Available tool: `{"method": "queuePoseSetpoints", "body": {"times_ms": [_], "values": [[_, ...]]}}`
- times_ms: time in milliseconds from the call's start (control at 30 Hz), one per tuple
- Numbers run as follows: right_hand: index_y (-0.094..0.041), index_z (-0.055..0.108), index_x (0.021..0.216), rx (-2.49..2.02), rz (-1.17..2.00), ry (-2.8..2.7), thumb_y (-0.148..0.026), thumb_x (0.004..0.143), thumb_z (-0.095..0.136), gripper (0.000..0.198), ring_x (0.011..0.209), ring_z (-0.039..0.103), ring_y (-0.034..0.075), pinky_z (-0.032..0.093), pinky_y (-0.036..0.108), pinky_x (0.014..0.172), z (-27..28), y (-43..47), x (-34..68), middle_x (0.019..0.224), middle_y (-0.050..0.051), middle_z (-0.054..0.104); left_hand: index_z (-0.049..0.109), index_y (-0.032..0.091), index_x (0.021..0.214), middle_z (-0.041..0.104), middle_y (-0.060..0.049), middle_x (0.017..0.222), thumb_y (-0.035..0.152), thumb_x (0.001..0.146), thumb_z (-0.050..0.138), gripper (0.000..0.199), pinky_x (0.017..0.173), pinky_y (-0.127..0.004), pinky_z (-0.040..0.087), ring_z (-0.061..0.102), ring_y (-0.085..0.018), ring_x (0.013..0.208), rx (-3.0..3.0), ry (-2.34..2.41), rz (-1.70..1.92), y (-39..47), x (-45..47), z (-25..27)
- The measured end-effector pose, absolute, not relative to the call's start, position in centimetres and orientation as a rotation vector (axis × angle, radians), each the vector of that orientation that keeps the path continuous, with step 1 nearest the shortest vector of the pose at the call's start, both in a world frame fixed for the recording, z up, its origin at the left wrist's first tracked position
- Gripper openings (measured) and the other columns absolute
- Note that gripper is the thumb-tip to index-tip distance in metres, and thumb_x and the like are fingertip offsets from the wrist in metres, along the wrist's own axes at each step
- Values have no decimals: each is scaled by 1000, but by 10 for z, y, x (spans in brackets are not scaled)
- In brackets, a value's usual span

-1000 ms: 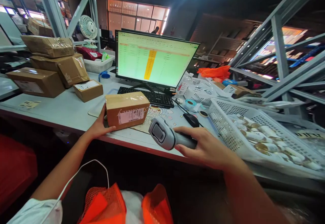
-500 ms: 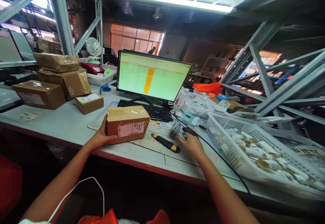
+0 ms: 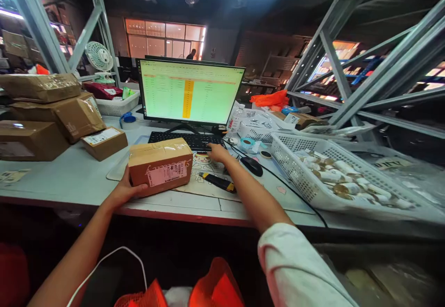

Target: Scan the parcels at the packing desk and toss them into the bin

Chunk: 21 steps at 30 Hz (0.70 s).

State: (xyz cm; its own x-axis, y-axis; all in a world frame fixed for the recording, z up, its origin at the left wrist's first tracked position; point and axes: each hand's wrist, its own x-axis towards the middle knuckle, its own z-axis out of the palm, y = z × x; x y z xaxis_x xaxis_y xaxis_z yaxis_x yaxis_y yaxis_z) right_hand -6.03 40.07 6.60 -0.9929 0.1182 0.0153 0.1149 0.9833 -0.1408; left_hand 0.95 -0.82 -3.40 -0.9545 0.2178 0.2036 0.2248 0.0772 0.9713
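Brown cardboard is under our left hand [image 3: 122,193]: it clasps the near left corner of a taped box [image 3: 162,168], thumb laid along the front face below the label [image 3: 168,173], the other fingers around the left end and partly hidden. That box sits on the white desk [image 3: 73,179] near its front edge, before the keyboard [image 3: 174,138]. Our right hand [image 3: 219,153] reaches to the keyboard's right part, fingers loosely bent and holding nothing we can see. Below our right wrist lies a black-and-yellow knife [image 3: 217,182], and a mouse [image 3: 251,166] rests beyond the forearm.
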Motion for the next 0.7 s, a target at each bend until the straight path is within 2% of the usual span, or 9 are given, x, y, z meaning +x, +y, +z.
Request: {"method": "queuePoseSetpoints", "body": {"times_ms": [100,200,300,433,533,633,700], "values": [[-5,52,151,-314,175,-3096,-21,99,56,55,129,63,31,46,38,107,58,399,-81,144,26,63,30,25,163,53,-18,157,60,62,95,126,127,-57,39,47,-43,149,-471,-2316,-2060,-8,9,-34],[-5,65,136,-386,150,-3136,-20,96,59,44,127,65,33,50,39,105,52,402,-93,139,27,66,30,24,163,50,-19,160,60,64,95,124,127,-55,39,46,-42,150,-465,-2297,-2096,-7,10,-33],[-5,66,137,-417,129,-3129,-22,98,54,44,132,63,36,50,43,107,47,404,-101,142,28,64,29,21,163,50,-20,160,57,66,95,123,126,-54,40,47,-42,149,-455,-2279,-2126,-5,12,-32],[-14,61,148,-329,126,-3154,-26,100,53,51,136,62,34,50,42,109,49,401,-106,146,22,64,27,20,164,51,-21,159,56,67,95,124,124,-52,43,48,-40,148,-482,-2270,-2152,-4,13,-32],[-13,59,150,-256,111,-3184,-28,101,52,52,137,61,34,50,41,107,63,396,-105,148,22,63,24,21,166,49,-21,160,56,67,95,126,125,-51,42,47,-40,150,-507,-2270,-2149,-5,13,-33],[-15,67,142,-95,101,-3248,-37,102,56,47,132,65,32,51,35,102,76,388,-84,143,19,67,26,22,167,48,-20,162,59,68,94,126,126,-53,39,45,-41,151,-505,-2269,-2115,-6,12,-37],[-18,75,128,39,93,-3326,-47,96,67,44,121,70,31,53,32,96,73,384,-54,131,16,74,29,22,167,49,-21,161,64,66,93,127,126,-54,39,44,-42,151,-508,-2257,-2129,-6,11,-39]]}}
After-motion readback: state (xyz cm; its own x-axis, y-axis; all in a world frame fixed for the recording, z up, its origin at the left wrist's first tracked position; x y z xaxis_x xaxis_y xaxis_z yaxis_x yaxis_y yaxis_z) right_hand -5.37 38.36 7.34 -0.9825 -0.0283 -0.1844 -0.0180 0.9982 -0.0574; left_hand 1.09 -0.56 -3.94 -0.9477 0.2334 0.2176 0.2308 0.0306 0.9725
